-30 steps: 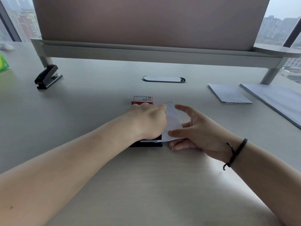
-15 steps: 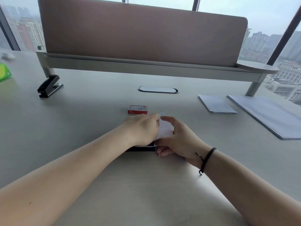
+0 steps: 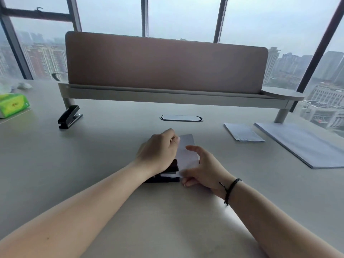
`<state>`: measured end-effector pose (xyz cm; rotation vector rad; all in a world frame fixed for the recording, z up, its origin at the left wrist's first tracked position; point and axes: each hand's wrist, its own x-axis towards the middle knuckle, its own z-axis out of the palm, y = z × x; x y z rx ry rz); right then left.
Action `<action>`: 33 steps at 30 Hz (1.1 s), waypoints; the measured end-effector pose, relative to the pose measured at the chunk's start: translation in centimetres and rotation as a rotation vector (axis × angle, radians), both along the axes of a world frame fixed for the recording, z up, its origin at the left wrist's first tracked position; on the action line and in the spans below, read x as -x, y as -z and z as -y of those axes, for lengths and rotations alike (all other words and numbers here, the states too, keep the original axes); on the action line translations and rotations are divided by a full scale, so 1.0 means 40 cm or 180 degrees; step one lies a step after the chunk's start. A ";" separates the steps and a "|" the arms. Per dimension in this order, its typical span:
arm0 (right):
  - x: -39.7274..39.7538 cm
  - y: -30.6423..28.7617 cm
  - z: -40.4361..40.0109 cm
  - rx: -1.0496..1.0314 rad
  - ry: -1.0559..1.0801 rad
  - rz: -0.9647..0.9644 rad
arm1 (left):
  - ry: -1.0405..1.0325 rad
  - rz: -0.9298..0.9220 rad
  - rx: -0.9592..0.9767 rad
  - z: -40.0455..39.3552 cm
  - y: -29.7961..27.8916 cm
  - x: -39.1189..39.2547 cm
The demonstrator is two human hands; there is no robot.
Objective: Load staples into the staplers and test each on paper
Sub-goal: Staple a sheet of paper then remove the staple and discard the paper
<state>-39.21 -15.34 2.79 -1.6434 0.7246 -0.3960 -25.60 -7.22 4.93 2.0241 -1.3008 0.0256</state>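
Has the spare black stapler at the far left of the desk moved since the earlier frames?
No. The spare stapler sits just in front of the divider's left leg, exactly as before. Only the head camera has tilted upward.

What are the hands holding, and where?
The right hand holds the paper slip by its near edge. The left hand rests curled on top of the black stapler.

no text can be read — the green tissue box (image 3: pixel 13 105) bears only a blurred mark (illegible).

desk (image 3: pixel 55 164) grey | divider panel (image 3: pixel 165 62) brown | windows (image 3: pixel 186 15) (hazy city)
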 end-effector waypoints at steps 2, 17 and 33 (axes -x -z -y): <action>0.006 0.003 0.003 0.0050 0.0055 0.0058 | -0.0070 0.0008 0.0296 -0.009 0.000 -0.003; 0.120 -0.150 -0.033 -0.0162 -0.0106 0.1481 | 0.0991 0.1290 0.1319 -0.169 0.004 0.030; 0.099 -0.113 -0.089 0.1088 -0.0550 0.0678 | 0.1745 0.0372 0.1683 -0.197 0.037 0.034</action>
